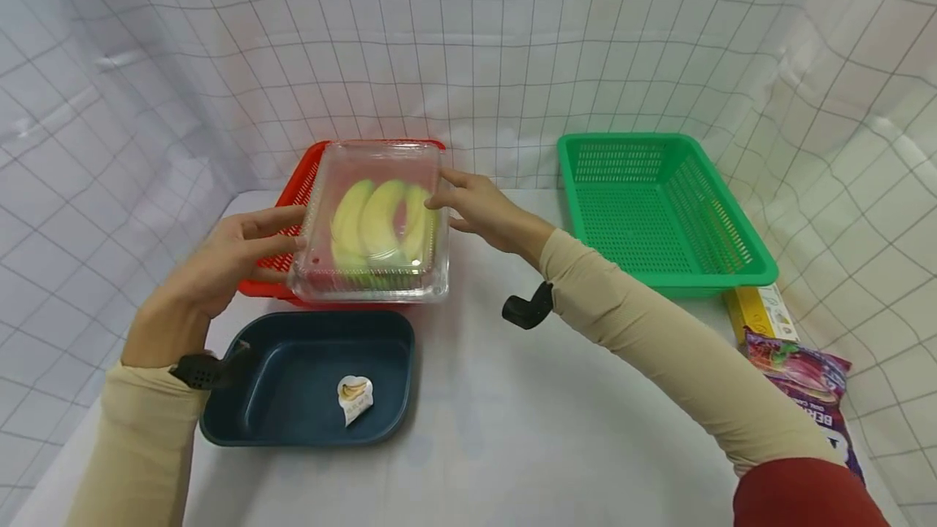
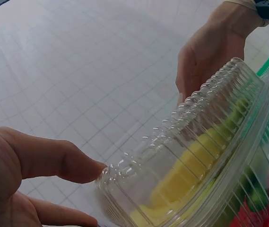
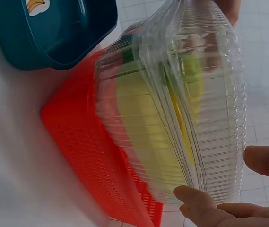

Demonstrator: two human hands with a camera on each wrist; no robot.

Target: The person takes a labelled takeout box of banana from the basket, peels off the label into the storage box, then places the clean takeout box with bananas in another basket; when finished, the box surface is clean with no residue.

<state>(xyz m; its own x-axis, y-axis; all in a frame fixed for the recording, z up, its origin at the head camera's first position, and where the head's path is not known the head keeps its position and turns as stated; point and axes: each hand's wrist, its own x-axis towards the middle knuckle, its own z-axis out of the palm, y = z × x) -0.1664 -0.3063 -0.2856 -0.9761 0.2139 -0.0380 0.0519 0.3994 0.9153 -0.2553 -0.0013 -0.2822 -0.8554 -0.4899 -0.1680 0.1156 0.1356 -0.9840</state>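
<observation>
A clear plastic clamshell box [image 1: 322, 177] with several yellow-green bananas [image 1: 381, 222] inside sits over the red basket [image 1: 252, 289], its lid closed. The left hand [image 1: 220, 259] holds the box's left edge; in the left wrist view its thumb [image 2: 80, 163] is at a lid corner, with a finger lower down. The right hand [image 1: 486, 210] holds the opposite edge, fingertips at the side. From the right wrist, its fingers [image 3: 198, 201] show at the seam between lid and base, and the box's underside overlaps the basket's rim.
A dark blue tray [image 1: 293, 381] with a banana-picture sticker [image 1: 355, 398] stands in front of the red basket. Back right is a green basket [image 1: 659, 218], with a yellow box [image 1: 761, 311] and a purple packet [image 1: 805, 397] near it. Grid-patterned sheeting [image 1: 498, 47] surrounds the table.
</observation>
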